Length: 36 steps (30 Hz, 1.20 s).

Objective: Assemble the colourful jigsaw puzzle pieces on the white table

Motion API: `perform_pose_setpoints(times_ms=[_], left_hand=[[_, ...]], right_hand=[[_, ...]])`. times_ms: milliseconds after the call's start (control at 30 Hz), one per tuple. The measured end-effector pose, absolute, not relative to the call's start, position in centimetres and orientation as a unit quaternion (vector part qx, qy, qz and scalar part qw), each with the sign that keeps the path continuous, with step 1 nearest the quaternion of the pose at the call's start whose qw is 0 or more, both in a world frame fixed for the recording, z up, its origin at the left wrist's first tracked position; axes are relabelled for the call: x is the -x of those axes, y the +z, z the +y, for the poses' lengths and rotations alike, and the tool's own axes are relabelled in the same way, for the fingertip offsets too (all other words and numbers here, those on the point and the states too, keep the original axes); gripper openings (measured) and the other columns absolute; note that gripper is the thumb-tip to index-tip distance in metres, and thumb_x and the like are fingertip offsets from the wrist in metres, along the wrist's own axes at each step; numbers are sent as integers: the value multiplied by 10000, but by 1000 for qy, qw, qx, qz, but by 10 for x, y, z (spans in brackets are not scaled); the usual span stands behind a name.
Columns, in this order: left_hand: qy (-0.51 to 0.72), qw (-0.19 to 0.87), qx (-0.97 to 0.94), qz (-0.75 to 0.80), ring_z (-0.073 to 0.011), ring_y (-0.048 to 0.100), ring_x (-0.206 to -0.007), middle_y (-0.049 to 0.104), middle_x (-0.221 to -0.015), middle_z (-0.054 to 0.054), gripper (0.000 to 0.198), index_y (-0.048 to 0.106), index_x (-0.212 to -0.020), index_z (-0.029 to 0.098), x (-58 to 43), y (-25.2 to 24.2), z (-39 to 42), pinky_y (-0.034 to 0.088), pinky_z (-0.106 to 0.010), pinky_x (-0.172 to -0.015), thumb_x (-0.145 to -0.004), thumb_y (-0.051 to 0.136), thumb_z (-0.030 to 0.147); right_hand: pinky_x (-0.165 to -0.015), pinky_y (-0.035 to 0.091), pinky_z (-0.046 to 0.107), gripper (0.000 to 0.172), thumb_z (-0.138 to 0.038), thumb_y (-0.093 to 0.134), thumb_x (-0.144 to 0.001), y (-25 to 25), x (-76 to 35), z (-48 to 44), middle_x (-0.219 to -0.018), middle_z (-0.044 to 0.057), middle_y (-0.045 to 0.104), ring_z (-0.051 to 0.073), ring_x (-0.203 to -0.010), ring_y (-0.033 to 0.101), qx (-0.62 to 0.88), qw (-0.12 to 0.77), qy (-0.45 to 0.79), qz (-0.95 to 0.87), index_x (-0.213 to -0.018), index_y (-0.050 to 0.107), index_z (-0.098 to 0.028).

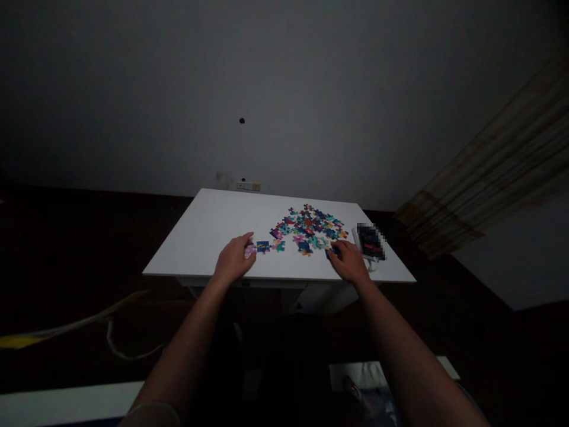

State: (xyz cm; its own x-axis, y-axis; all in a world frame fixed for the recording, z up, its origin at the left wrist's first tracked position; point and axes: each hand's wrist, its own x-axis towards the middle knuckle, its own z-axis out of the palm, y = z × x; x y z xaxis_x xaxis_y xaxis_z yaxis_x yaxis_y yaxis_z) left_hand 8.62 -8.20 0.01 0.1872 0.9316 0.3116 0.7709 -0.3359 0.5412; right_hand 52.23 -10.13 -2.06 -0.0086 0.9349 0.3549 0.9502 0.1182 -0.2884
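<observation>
Two hands on a white table (200,231): left hand (234,258) nearly closed on a pink jigsaw piece (249,251); right hand (348,262) curled over a dark jigsaw piece (330,254); dozens of jigsaw pieces (309,229) heaped upper center.

The left grip (234,258) hides part of a pink jigsaw piece (249,251), the right grip (349,261) covers a dark piece (331,254), and the item (371,242) just beyond it is pixelated past recognition.
</observation>
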Motion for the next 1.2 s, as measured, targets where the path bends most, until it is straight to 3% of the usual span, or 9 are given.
perform_pose_setpoints(times_ms=[233,533,700,900,1200], left_hand=[[285,116,-773,555,-355,685,-1306,764,-1411,-141,523,692,-1470,211,-86,-1,-79,553,-528,-1145,-958,660,309],[255,112,-828,486,-376,595,-1449,691,-1546,-129,542,648,-1528,257,-90,-3,-71,476,-583,-1241,-996,680,356],[246,145,-841,459,-328,649,-1379,749,-1453,-108,431,699,-1449,276,-91,-6,-62,495,-530,-1223,-1022,659,308],[278,178,-833,445,-305,651,-1361,737,-1457,-92,470,694,-1446,300,-86,-10,-58,511,-507,-1209,-980,689,245],[317,202,-840,390,-282,647,-1293,680,-1355,-105,464,682,-1407,272,-96,-12,-63,535,-512,-1198,-976,591,125]], right_hand=[[-1160,496,536,502,-537,523,-1054,-19,-522,-100,-1417,185,703,386,-1319,616,667,221,-24,-711,-1356,750,-205],[-1166,493,528,491,-516,538,-1050,-22,-524,-99,-1418,186,700,383,-1330,608,664,227,-23,-712,-1361,744,-197],[-1165,493,525,487,-516,535,-1053,-22,-525,-98,-1424,182,695,383,-1329,606,666,224,-24,-711,-1358,741,-198],[-1162,490,525,502,-519,541,-1053,-21,-524,-99,-1421,185,695,388,-1326,606,668,224,-20,-709,-1363,739,-178],[-1135,492,501,449,-466,581,-1048,-23,-525,-98,-1415,190,698,376,-1312,617,662,232,-24,-712,-1343,746,-171]])
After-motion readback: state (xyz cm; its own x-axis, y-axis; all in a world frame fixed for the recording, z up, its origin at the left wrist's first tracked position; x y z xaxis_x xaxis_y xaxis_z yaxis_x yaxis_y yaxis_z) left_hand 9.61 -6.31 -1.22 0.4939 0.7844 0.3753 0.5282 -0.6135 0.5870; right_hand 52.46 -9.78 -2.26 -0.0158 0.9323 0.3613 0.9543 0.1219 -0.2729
